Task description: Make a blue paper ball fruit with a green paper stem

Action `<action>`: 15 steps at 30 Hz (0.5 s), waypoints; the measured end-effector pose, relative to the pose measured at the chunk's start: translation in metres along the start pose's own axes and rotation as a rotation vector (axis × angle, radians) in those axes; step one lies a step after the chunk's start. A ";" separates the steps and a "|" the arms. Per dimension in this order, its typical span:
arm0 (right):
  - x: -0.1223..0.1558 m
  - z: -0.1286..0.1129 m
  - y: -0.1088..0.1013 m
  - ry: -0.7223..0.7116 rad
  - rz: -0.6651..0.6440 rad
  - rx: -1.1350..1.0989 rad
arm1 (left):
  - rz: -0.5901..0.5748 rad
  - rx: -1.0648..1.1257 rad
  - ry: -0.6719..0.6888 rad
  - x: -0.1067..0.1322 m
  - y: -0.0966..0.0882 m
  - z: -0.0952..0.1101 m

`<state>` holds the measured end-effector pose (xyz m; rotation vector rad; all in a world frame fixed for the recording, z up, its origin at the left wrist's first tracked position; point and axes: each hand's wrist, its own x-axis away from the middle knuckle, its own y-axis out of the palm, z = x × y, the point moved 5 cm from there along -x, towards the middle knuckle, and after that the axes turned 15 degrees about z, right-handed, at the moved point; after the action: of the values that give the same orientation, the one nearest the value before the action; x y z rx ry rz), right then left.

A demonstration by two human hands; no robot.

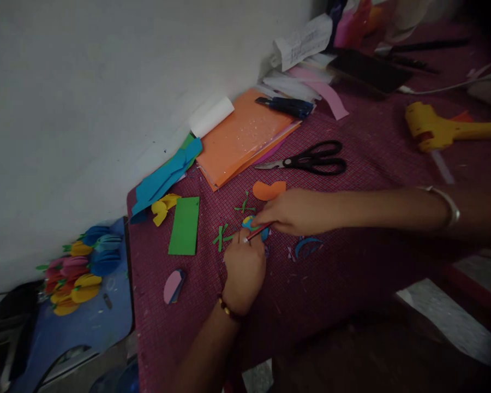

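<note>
My right hand (297, 212), with a bangle at its wrist, is closed around a thin dark-red pencil (258, 231). The pencil slants down over the fingers of my left hand (245, 267), and its pale end lies by them. My left hand has curled fingers and grips a small blue paper piece (265, 234), partly hidden between the hands. Also between them is a bit of blue and yellow paper (249, 221). Green paper strips in crossed shapes (221, 238) lie just left of my hands. An orange paper cutout (269, 190) touches the area above my right hand.
Black-handled scissors (311, 159), orange sheets (245, 139) and a utility knife (288, 106) lie toward the wall. A yellow glue gun (433, 128) is at right. A green paper rectangle (185, 226) and a pink-blue folded piece (174, 286) lie left. Paper fruit shapes (77, 267) rest on a blue surface.
</note>
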<state>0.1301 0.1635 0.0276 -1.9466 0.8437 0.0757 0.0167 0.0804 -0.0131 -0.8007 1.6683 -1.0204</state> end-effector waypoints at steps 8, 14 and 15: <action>0.011 0.016 0.032 0.025 -0.174 0.197 | -0.040 0.021 -0.014 0.001 0.000 0.004; 0.014 0.015 0.032 -0.016 -0.169 0.245 | -0.046 0.113 -0.012 0.007 -0.009 0.010; 0.015 0.015 0.032 -0.026 -0.166 0.247 | -0.042 0.156 -0.017 0.009 -0.011 0.010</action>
<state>0.1265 0.1583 -0.0103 -1.7703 0.6398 -0.0976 0.0238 0.0658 -0.0080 -0.7417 1.5426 -1.1542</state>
